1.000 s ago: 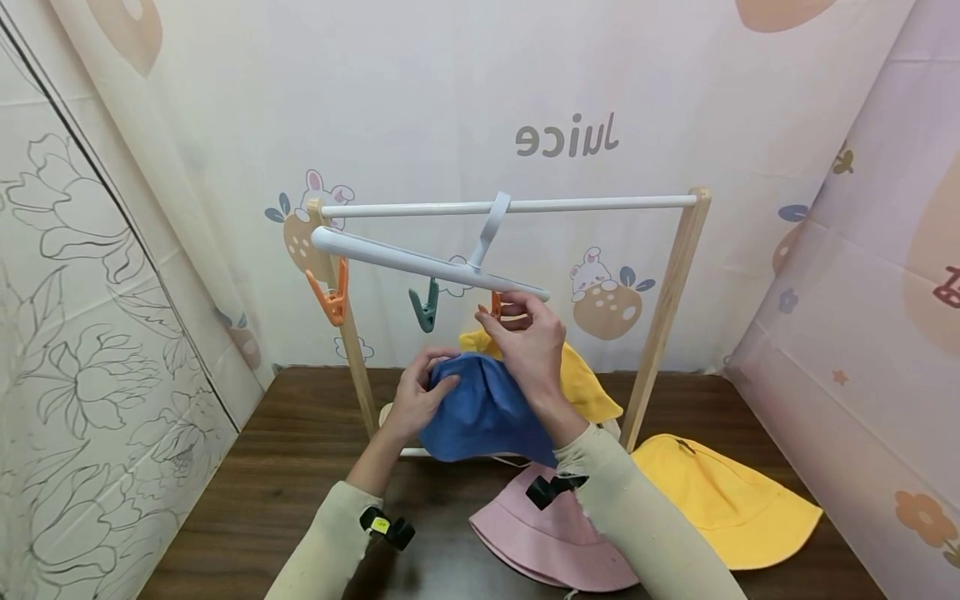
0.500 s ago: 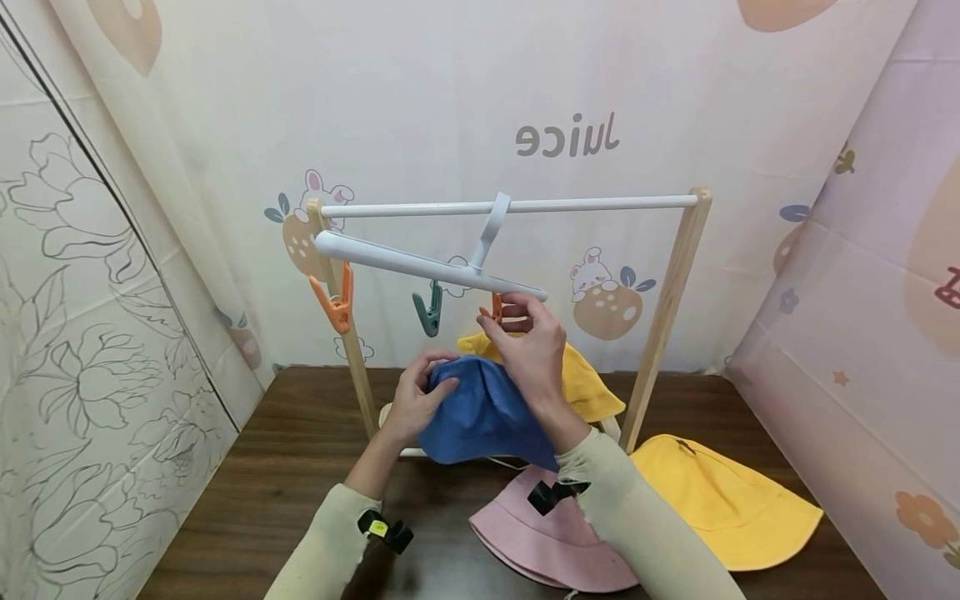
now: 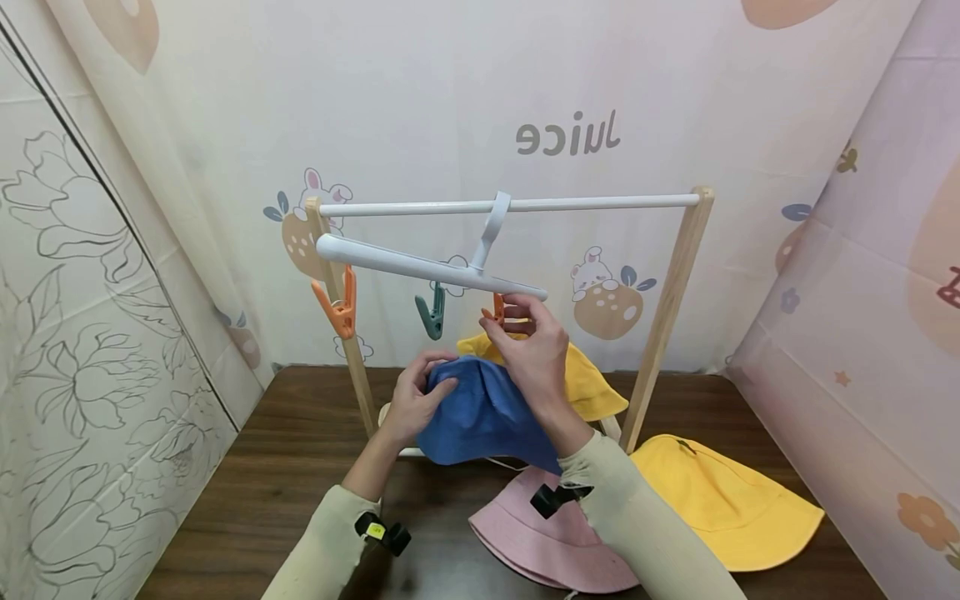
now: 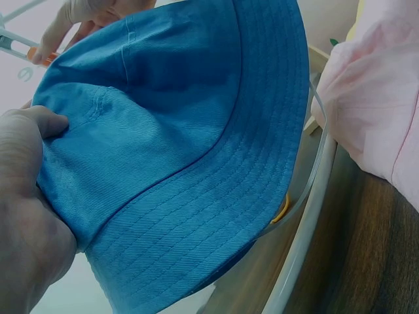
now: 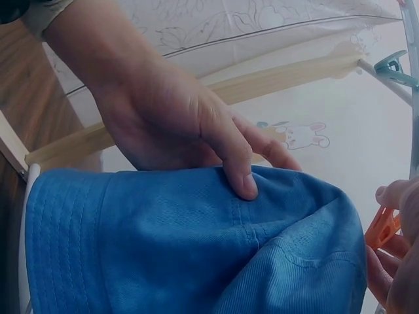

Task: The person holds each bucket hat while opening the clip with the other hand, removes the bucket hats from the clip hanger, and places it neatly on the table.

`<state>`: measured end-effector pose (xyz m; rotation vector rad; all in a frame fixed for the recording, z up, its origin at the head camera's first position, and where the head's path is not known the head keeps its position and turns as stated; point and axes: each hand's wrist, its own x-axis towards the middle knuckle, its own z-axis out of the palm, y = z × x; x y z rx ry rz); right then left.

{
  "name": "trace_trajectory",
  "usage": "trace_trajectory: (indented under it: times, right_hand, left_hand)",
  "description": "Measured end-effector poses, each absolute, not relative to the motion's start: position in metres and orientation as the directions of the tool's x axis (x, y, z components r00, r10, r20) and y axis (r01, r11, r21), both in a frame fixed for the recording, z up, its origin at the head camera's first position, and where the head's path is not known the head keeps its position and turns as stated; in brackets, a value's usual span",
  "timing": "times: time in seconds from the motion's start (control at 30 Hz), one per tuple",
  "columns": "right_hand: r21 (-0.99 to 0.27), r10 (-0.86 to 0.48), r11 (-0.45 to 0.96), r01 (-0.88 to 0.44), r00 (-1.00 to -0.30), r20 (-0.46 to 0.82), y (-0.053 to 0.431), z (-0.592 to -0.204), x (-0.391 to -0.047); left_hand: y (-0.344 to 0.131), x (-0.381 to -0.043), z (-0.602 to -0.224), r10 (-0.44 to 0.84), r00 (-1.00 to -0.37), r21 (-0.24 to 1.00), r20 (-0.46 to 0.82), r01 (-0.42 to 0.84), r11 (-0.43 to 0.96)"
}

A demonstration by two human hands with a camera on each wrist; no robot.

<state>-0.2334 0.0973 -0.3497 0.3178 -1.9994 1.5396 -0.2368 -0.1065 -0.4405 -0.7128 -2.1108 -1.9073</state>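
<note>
A blue bucket hat (image 3: 483, 412) is held up in front of the rack by my left hand (image 3: 417, 398), thumb on the near side and fingers behind the crown. My right hand (image 3: 536, 354) pinches an orange clothespin (image 3: 498, 308) under the right end of a white hanger (image 3: 420, 265). In the right wrist view the orange clothespin (image 5: 383, 227) sits between thumb and fingers, right by the hat's crown (image 5: 294, 255). Whether its tips touch the cloth I cannot tell. A green clothespin (image 3: 431, 312) and another orange clothespin (image 3: 341, 308) hang farther left under the tilted hanger.
The hanger hooks over the white bar (image 3: 600, 202) of a wooden-legged rack (image 3: 663, 321). Behind the blue hat is a yellow hat (image 3: 592, 383). A pink hat (image 3: 551, 533) and a second yellow hat (image 3: 723, 500) lie on the dark wooden table (image 3: 255, 500).
The hanger's left end has dipped slightly, and the left clothespins have shifted a little down and right. Both hands keep nearly the same place and hold.
</note>
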Motion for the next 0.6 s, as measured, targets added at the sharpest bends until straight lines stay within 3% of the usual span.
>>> trace_trajectory:
  times: [0.6]
  right_hand:
    - [-0.803,0.151,0.3,-0.516,-0.805,0.574,0.0991,-0.355,-0.2299]
  left_hand:
    - [-0.1094,-0.2309,-0.4376,0.191,-0.869,0.88,0.457,0.472,0.046]
